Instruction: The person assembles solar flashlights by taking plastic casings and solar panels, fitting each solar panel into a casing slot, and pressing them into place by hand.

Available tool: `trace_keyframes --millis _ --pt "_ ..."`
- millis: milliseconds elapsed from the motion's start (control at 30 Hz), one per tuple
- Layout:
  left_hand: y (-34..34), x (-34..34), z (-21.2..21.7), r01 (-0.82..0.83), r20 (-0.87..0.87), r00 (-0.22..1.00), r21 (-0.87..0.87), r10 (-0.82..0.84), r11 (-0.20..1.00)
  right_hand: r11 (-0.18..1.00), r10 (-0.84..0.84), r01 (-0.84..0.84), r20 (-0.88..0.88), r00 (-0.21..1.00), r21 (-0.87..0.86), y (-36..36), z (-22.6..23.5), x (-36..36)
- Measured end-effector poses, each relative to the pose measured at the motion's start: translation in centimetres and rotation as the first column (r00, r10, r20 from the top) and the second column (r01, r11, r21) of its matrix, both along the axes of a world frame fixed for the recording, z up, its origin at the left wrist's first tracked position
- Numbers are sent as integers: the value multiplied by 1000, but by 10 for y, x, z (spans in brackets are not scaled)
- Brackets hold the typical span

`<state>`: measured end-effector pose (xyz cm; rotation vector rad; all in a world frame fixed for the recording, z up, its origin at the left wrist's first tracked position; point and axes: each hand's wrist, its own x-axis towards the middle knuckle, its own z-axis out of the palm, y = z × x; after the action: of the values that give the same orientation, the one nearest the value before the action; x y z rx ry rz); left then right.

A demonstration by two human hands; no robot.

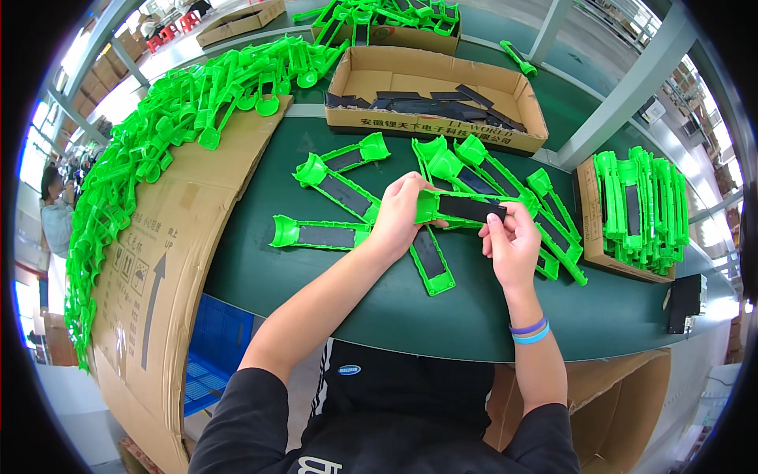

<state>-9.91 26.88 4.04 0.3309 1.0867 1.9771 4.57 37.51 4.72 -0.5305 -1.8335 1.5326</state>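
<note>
Over the middle of the dark green table [316, 292], the left hand [399, 213] grips a bright green plastic holder [430, 207] by its end while the right hand [509, 241] pinches a black flat strip [471, 208] onto it, seemingly mid-fitting. Pressing it flush comes next.

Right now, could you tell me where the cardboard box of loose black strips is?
In the head view, the cardboard box sits at top centre on the green table, just beyond both hands.

Dark green table [332, 304], green plastic parts [324, 235], cardboard boxes [442, 95]
</note>
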Motion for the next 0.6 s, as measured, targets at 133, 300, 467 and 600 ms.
trace_keyframes --millis 133,300,467,600 --pt "1 2 3 0 36 999 -22 1 1000 998 -41 40 16 999 39 -2 -1 2" --pt "1 1 0 -5 15 1000 -27 5 1000 992 -58 57 8 998 114 -5 1 4" --pt "1 4 4 -45 36 998 -42 47 998 996 -54 55 -9 998 72 -3 0 5" --pt "0 1 -4 11 -39 999 -12 -12 1000 994 -47 47 -10 999 99 -5 3 4"
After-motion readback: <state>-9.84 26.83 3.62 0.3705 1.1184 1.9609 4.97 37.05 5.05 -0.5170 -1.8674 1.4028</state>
